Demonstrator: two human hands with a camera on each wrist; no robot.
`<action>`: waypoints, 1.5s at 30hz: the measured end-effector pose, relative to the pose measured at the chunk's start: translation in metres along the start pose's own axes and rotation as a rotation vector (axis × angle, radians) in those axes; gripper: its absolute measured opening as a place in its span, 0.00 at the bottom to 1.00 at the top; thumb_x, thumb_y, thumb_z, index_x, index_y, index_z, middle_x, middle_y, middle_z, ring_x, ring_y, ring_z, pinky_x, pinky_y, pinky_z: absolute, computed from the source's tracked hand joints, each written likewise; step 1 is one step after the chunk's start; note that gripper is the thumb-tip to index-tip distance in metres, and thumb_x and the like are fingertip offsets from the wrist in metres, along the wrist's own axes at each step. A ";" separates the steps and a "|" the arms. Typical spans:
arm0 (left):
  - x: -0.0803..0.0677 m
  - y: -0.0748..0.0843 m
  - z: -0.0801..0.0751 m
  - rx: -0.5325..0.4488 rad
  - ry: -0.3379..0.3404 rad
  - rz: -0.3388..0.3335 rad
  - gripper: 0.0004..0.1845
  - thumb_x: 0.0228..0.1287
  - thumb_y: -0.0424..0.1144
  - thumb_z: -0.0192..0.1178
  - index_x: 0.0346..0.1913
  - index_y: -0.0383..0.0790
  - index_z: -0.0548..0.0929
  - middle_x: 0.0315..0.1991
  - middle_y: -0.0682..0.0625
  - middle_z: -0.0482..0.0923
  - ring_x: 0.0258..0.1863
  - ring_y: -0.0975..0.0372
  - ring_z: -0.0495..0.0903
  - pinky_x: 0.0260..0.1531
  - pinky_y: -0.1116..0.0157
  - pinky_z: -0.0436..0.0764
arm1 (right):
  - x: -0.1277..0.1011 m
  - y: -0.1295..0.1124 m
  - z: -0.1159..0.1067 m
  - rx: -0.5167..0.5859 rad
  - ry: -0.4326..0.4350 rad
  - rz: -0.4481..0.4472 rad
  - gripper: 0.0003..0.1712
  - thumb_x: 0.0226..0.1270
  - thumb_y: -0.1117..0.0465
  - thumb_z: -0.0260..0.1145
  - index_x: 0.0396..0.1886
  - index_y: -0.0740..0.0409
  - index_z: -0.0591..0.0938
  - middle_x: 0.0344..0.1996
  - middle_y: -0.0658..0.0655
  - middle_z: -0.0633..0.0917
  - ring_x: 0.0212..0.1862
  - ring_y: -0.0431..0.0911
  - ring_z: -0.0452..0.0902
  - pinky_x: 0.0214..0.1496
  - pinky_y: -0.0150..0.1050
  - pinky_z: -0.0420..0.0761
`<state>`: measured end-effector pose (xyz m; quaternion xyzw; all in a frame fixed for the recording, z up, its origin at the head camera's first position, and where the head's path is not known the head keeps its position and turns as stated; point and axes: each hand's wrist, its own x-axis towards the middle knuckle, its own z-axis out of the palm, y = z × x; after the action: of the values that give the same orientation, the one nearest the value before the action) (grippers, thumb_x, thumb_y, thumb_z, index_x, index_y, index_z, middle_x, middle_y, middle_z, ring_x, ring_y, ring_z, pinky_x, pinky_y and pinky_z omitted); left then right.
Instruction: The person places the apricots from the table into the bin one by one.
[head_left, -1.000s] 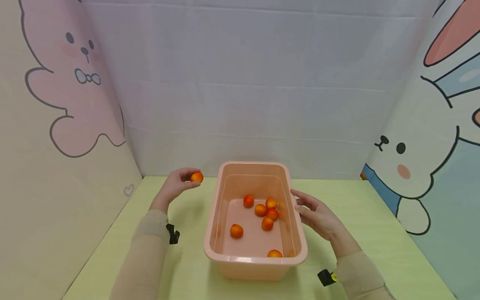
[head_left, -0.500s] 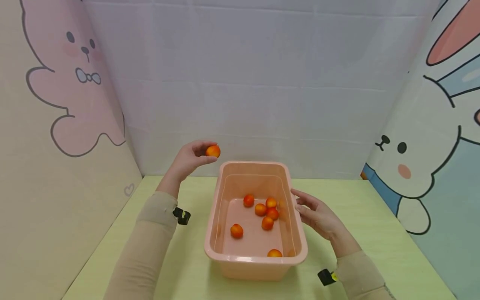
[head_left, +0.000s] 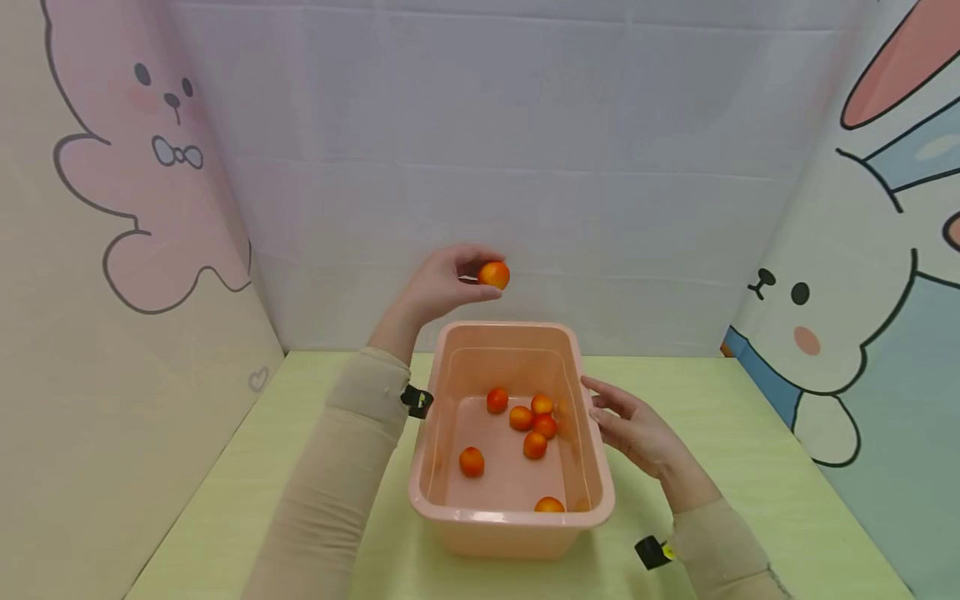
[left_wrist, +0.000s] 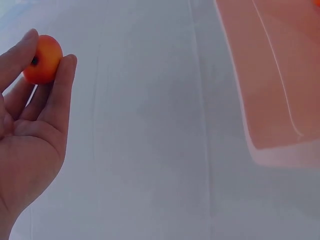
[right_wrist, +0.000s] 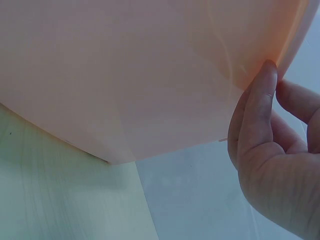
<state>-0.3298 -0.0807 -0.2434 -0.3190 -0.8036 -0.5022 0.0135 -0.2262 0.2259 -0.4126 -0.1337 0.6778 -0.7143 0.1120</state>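
In the head view, my left hand (head_left: 450,283) is raised above the back left rim of a pink plastic tub (head_left: 513,521). Its thumb and fingers pinch a small round orange-red fruit (head_left: 494,276). The left wrist view shows a dark spot on this fruit (left_wrist: 44,60). On the tub's right side, my right hand (head_left: 636,429) pinches the rim between thumb and fingertips. From the right wrist, those fingertips (right_wrist: 270,70) meet the edge beside the tub's outer wall (right_wrist: 125,85). Several similar fruits (head_left: 521,418) lie on the tub's floor, mostly toward the right.
The tub stands on a pale green tabletop (head_left: 697,392). A white cloth wall (head_left: 517,167) rises behind it. Side panels with a printed bear (head_left: 172,208) and rabbit (head_left: 847,317) flank the table.
My left hand has lifted the fruit from low beside the tub's left, up and to the right, above the back rim. My right hand and the tub have stayed put.
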 end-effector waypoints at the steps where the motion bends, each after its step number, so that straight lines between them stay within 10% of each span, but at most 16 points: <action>1: 0.002 0.000 0.005 0.003 -0.011 0.006 0.24 0.59 0.30 0.70 0.60 0.34 0.80 0.52 0.43 0.81 0.49 0.54 0.81 0.49 0.62 0.81 | 0.000 0.000 0.000 0.001 0.001 0.000 0.34 0.76 0.64 0.57 0.77 0.66 0.57 0.50 0.61 0.70 0.47 0.44 0.79 0.53 0.38 0.81; 17: 0.013 -0.029 0.076 0.113 -0.239 -0.032 0.23 0.63 0.33 0.68 0.61 0.38 0.80 0.55 0.49 0.80 0.51 0.58 0.78 0.54 0.68 0.78 | 0.002 0.001 -0.004 -0.007 -0.021 -0.011 0.34 0.77 0.64 0.56 0.77 0.65 0.56 0.50 0.61 0.70 0.48 0.44 0.79 0.54 0.38 0.81; 32: 0.002 -0.079 0.086 0.053 -0.379 -0.190 0.22 0.60 0.28 0.69 0.59 0.40 0.83 0.54 0.52 0.81 0.52 0.59 0.78 0.54 0.67 0.78 | 0.000 0.001 -0.003 0.006 -0.022 -0.015 0.35 0.77 0.64 0.57 0.77 0.66 0.56 0.50 0.60 0.70 0.48 0.44 0.79 0.54 0.38 0.81; 45: -0.003 -0.078 0.091 0.040 -0.475 -0.325 0.20 0.58 0.24 0.68 0.54 0.38 0.85 0.46 0.52 0.82 0.45 0.56 0.77 0.46 0.67 0.82 | -0.001 0.001 -0.003 0.025 -0.017 -0.005 0.34 0.76 0.64 0.57 0.77 0.65 0.57 0.49 0.60 0.70 0.48 0.43 0.79 0.54 0.38 0.81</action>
<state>-0.3410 -0.0310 -0.3520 -0.2943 -0.8346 -0.3933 -0.2495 -0.2261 0.2286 -0.4136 -0.1401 0.6673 -0.7220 0.1175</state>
